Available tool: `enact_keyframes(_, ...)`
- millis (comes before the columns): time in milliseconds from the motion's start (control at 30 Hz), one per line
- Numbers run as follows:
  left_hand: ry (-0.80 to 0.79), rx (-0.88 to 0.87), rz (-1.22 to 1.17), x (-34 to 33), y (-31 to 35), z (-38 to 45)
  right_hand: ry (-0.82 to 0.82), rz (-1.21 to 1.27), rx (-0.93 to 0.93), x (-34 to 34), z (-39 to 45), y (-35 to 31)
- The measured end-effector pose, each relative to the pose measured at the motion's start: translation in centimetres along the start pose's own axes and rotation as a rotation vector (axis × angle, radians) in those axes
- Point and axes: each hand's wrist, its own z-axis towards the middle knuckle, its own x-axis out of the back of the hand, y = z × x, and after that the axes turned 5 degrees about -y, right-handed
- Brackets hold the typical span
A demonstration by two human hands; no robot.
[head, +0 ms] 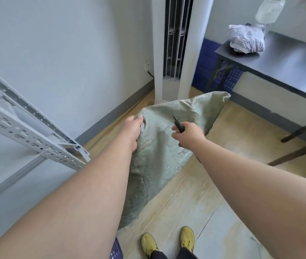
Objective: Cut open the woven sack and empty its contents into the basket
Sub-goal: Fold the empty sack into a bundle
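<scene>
Head view puts the pale green woven sack (159, 150) in front of me, standing tall off the wooden floor (195, 202) and leaning away from my feet. My left hand (132, 131) clenches a bunch of the fabric at the sack's upper left corner, thumb on top. My right hand (187, 135) grasps a black utility knife (178, 125), fingers wrapped around the handle, the tip pointing up and away against the sack's upper face; I cannot tell whether the blade touches the weave. Below the sack, my two yellow shoes (169, 242) stand on the floor, and a corner of a blue perforated basket (116, 249) shows just left of them, beside the sack's bottom edge. Behind the sack rises a white tower air conditioner (178, 47). Right of the sack stands a dark table (279, 60) carrying a crumpled white plastic bag (246, 39). Left of the sack, a grey perforated metal rack (27, 131) leans against the wall.
</scene>
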Motion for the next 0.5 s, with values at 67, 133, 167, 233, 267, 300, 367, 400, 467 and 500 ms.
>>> enact_keyframes(67,0.027,0.019,-0.054,0.3,-0.5,1.4,-0.011,0.108,-0.141,-0.5,-0.6,2.0)
enact_keyframes(133,0.072,0.035,-0.128,0.1,0.5,0.8,-0.06,0.186,-0.276,-1.0,-1.3,4.1)
enact_keyframes(167,0.097,0.037,-0.177,0.0,1.0,0.4,-0.088,0.206,-0.331,-1.3,-1.6,5.0)
enact_keyframes(233,0.128,0.041,-0.299,-0.1,1.7,0.3,-0.136,0.239,-0.416,-1.8,-2.2,6.4)
enact_keyframes(267,0.15,0.043,-0.374,-0.1,1.9,0.3,-0.16,0.248,-0.444,-2.1,-2.5,6.8)
enact_keyframes(300,0.175,0.044,-0.446,0.0,2.2,0.3,-0.186,0.25,-0.46,-2.3,-2.7,7.0)
enact_keyframes(367,0.221,0.04,-0.582,0.2,2.9,0.3,-0.239,0.252,-0.467,-2.9,-3.1,7.0)
enact_keyframes(400,0.232,0.038,-0.635,0.3,3.2,0.2,-0.262,0.256,-0.468,-3.2,-3.2,6.8)
enact_keyframes(467,0.249,0.017,-0.718,0.5,3.6,0.1,-0.309,0.305,-0.502,-3.6,-3.1,6.5)
enact_keyframes(500,0.266,0.01,-0.752,0.7,3.8,0.1,-0.339,0.381,-0.542,-3.8,-3.0,6.3)
